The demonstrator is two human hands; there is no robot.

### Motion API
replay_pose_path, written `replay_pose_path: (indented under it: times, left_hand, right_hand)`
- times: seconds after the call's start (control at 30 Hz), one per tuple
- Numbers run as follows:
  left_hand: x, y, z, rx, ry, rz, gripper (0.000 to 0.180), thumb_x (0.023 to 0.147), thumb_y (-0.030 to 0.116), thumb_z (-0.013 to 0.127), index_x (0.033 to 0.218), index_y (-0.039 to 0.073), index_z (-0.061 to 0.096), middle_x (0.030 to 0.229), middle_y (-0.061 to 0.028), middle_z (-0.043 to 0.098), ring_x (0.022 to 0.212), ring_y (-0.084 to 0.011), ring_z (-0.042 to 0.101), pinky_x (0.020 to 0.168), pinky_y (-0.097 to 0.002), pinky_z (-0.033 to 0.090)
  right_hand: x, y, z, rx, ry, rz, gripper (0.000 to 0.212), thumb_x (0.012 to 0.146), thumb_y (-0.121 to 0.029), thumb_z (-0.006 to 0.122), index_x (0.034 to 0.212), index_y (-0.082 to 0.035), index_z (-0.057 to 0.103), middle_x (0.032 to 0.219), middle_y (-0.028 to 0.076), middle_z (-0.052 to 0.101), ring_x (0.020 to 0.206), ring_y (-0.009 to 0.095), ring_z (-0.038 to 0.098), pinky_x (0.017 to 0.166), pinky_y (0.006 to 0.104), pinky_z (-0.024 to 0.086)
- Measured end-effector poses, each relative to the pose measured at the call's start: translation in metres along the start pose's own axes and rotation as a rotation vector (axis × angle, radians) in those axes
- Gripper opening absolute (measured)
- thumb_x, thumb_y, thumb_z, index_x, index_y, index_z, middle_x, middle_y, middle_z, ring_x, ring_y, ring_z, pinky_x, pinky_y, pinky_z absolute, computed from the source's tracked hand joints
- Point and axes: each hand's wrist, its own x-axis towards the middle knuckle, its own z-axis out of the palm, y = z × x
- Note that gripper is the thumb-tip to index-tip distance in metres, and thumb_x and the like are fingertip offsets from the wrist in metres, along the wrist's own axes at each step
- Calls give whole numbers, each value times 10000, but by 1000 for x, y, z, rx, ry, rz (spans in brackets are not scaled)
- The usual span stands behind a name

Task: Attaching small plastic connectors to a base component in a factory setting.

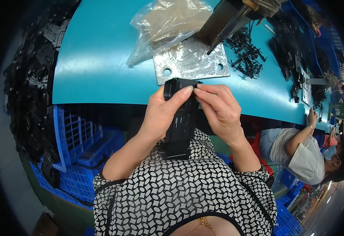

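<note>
A long black plastic part (178,129) hangs from my hands over my lap, its upper end by the table's front edge. My left hand (162,112) is wrapped round that upper end, with the thumb pressed on its face. At the top right corner of the part, my right hand (221,108) pinches with thumb and forefinger. Whatever sits between those fingertips is too small to make out. Just beyond both hands lies a metal base plate (191,65) with holes, and a dark upright post (223,23) rises from it.
A clear plastic bag (156,29) lies on the blue table (97,55). Small black parts (247,55) are heaped right of the post. Blue crates (77,135) with black parts stand at the left. A co-worker (302,153) sits at the right along the table.
</note>
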Motion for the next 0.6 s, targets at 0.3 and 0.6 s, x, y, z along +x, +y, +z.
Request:
replay_pose_path:
  times: [0.3, 0.6]
  left_hand:
    - [-6, 18, -7, 546, -71, 349, 657, 931, 485, 169, 1331, -29, 254, 1180, -109, 476, 1043, -160, 482, 896, -281, 386]
    - [-7, 16, -2, 954, -104, 431, 725, 895, 555, 72, 1322, 28, 329, 1363, -139, 262, 1259, -246, 274, 1020, -328, 225]
  right_hand:
    - [3, -13, 29, 301, -3, 266, 476, 763, -232, 665, 1099, 40, 467, 1085, 206, 546, 1011, 332, 522, 863, 390, 409]
    - [0, -14, 34, 721, 46, 586, 495, 738, -221, 701, 1075, 54, 465, 1042, 169, 582, 962, 214, 576, 824, 306, 448]
